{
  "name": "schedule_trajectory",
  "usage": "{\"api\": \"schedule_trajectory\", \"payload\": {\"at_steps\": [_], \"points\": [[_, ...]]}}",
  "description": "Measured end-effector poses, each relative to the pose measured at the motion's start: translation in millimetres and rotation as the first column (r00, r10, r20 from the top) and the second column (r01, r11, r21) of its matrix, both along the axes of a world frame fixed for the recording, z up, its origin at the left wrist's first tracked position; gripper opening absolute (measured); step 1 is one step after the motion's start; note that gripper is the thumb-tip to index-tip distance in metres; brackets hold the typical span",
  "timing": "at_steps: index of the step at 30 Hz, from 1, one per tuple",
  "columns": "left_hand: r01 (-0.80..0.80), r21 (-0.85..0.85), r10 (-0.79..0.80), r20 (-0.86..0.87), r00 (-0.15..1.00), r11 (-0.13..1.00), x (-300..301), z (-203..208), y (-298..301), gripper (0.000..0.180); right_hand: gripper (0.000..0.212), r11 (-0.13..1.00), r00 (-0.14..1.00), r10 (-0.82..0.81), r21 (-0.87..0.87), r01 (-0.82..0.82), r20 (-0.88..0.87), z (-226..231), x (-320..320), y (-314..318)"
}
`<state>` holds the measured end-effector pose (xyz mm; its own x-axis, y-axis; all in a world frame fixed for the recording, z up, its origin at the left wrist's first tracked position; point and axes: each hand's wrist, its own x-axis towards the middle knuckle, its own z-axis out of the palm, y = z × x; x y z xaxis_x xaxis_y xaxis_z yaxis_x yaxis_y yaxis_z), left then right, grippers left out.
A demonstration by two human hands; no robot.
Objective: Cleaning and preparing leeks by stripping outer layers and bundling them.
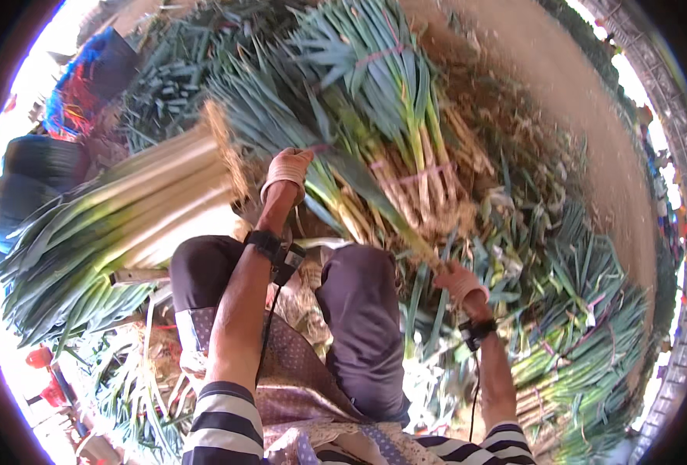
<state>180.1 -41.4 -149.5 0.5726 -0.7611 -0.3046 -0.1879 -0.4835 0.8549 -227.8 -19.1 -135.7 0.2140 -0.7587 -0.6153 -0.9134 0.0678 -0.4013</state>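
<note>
My right hand [461, 284], in a pale glove, is closed round the root end of a single leek [386, 203]. The leek slants up and left, its dark green leaves lying over other leeks. Near those leaves my left hand [287, 172], also gloved, is closed with its fingers pointing right; what they grip is hidden. Just beyond stands a tied leek bundle [413, 116] with pinkish ties round leaves and stems. To the left of my left hand a stack of cleaned leeks [165, 190] lies with white stems and roots toward me.
More tied leeks [583, 356] lie at the lower right among loose leaves. Peeled leaf scraps [138, 372] cover the ground at the lower left. A dark rolled bundle [33, 182] and blue and red netting [76, 93] are at the far left. Bare soil [591, 147] runs along the right.
</note>
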Motion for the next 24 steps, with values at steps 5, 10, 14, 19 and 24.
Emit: {"api": "schedule_trajectory", "payload": {"at_steps": [5, 10, 14, 19, 24], "points": [[-0.081, 0.414, -0.07, 0.337, 0.939, 0.907, -7.8, -102.1, 17.2, 0.038, 0.045, 0.995, 0.999, -0.039, 0.086, 0.042, -0.036, 7.8, -3.9, -8.5], [-0.087, 0.164, 0.0, 0.469, 0.883, 0.983, -18.5, -151.8, -1.9, 0.051, 0.038, 0.998, 0.955, -0.015, 0.053, 0.032, -0.295, 47.0, 22.4, 3.7], [0.024, 0.061, -0.06, 0.707, 0.704, 0.998, 13.5, -188.1, -33.3, 0.049, 0.035, 1.0, 0.973, 0.016, 0.007, -0.014, -0.231, 63.2, 35.5, 26.6], [0.201, 0.176, -0.256, 0.828, 0.499, 0.964, 33.5, -196.4, -78.1, 0.027, 0.034, 0.994, 0.936, 0.101, -0.008, -0.11, -0.336, 75.6, 35.5, 41.7], [0.138, -0.104, -0.103, 0.288, 0.952, 0.985, 34.3, -161.1, -82.7, 0.017, 0.03, 0.946, 0.914, 0.201, -0.173, -0.274, -0.353, 73.5, 7.4, 49.5]]}}
